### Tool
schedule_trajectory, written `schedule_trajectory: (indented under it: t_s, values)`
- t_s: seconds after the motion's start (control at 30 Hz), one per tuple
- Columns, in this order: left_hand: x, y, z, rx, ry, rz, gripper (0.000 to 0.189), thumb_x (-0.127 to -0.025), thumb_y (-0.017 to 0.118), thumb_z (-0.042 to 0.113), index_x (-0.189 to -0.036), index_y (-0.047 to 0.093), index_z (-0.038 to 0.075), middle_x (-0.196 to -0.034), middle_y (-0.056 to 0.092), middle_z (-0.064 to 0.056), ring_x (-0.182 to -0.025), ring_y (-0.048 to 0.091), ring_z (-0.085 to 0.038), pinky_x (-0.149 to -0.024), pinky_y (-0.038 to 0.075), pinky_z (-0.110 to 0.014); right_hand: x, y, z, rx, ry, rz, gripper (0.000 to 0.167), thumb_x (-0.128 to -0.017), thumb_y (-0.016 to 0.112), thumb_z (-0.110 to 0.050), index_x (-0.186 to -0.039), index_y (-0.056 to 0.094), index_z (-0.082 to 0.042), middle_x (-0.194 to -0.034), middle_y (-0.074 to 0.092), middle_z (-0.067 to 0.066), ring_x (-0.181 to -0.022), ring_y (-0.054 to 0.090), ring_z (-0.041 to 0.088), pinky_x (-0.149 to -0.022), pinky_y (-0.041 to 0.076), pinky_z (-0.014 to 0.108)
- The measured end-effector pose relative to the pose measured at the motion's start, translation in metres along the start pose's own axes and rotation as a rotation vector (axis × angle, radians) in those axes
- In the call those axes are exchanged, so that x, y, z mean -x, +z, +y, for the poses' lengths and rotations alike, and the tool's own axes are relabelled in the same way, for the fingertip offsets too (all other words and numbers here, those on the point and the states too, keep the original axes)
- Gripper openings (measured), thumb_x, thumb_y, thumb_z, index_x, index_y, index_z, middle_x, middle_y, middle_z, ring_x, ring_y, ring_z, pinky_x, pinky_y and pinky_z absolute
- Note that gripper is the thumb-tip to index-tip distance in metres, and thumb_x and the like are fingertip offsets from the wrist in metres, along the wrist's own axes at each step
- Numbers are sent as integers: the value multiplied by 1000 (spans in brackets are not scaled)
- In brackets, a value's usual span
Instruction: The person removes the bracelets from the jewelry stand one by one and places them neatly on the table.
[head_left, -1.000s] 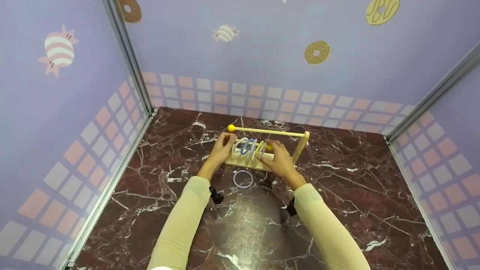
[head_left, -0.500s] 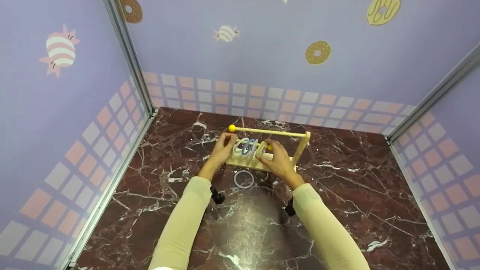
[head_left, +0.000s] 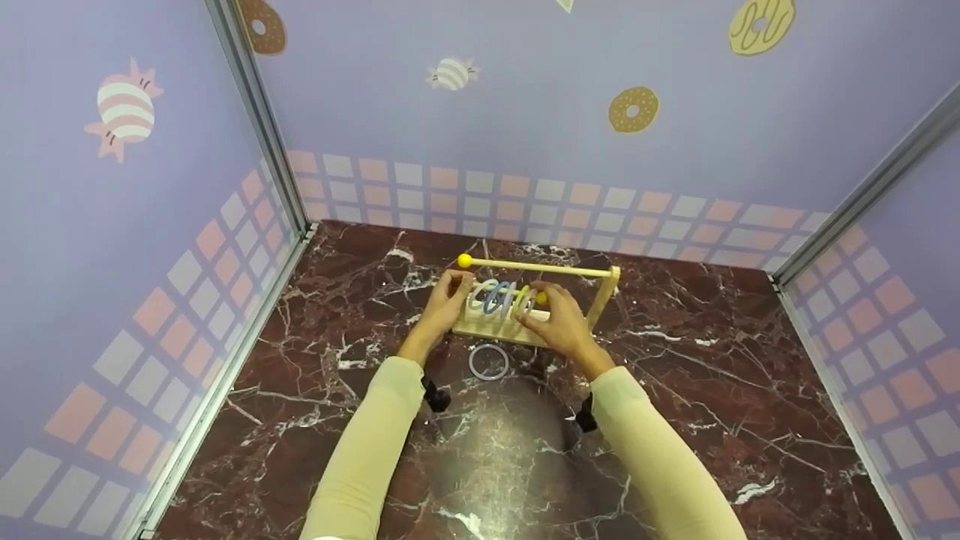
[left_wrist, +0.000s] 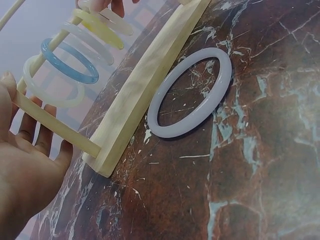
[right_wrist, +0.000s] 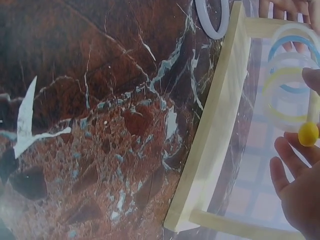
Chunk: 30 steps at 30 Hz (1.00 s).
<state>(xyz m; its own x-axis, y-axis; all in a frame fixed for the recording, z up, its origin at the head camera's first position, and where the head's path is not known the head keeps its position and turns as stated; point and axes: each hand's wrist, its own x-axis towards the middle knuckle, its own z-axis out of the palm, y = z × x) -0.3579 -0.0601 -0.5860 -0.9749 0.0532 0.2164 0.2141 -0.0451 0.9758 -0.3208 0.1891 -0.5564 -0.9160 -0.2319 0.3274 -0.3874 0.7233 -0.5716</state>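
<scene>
A wooden bangle stand (head_left: 491, 328) carries several bangles on its lower rod. My left hand (head_left: 442, 309) grips the stand's left post (left_wrist: 55, 124), thumb near its top and fingers behind. At the rod's right end, by a yellow ball tip (right_wrist: 308, 134), my right hand (head_left: 564, 321) pinches a clear whitish bangle (left_wrist: 121, 24) between thumb and fingers. Beside it hangs a yellow bangle (left_wrist: 103, 35). Further left are a pale bangle (left_wrist: 96, 52), a blue bangle (left_wrist: 75, 74) and a milky bangle (left_wrist: 60, 103). A lavender-white bangle (left_wrist: 167, 131) lies flat before the stand.
The stand's upper rod (head_left: 540, 266) runs above the hands, ending in a yellow ball (head_left: 465, 260) at left; its tall post (head_left: 603, 298) rises at right. Underneath is a dark red marbled tabletop (head_left: 697, 405). Printed lilac panels (head_left: 525, 112) enclose the back and sides.
Both hands stay at the stand with almost no movement. The yellow bangle and the pinched whitish one shift very slightly on the rod. The head view tilts a little.
</scene>
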Motion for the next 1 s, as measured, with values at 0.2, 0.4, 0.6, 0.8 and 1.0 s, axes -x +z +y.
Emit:
schedule_trajectory:
  t_s: [0.2,0.4,0.6,0.8,1.0]
  values:
    - [1,1,0,-1,9,0,31,-111,58,17,-128,58,-9,-121,63,-17,-103,54,-13,-95,42,-27,2,-8,3,0,2,4,68,-87,86,-33,-141,61,1,-125,69,20,-117,61,40,-106,46,53]
    - [-1,0,0,-2,-5,0,30,-110,59,18,-127,58,-7,-117,65,-12,-103,55,-14,-95,43,-28,6,-14,6,-27,10,8,67,-88,87,-31,-139,60,3,-121,70,22,-116,62,39,-105,47,51]
    - [-1,0,-2,2,-11,-7,35,-111,58,18,-130,56,-10,-117,67,-12,-105,57,-15,-96,43,-28,15,-16,11,-40,27,31,65,-88,88,-31,-137,60,2,-123,69,23,-118,62,42,-105,47,52]
    - [1,-1,-2,-11,-4,4,31,-111,58,19,-127,59,-7,-119,65,-14,-106,56,-16,-97,43,-29,23,-15,18,-46,34,35,62,-86,89,-29,-133,62,0,-122,71,21,-118,64,43,-105,48,54]
    - [1,-1,0,-4,-3,-2,29,-111,59,19,-127,60,-6,-118,63,-9,-106,55,-14,-98,42,-28,34,-16,20,-147,114,32,58,-85,91,-25,-129,64,0,-118,71,22,-113,66,41,-94,53,53]
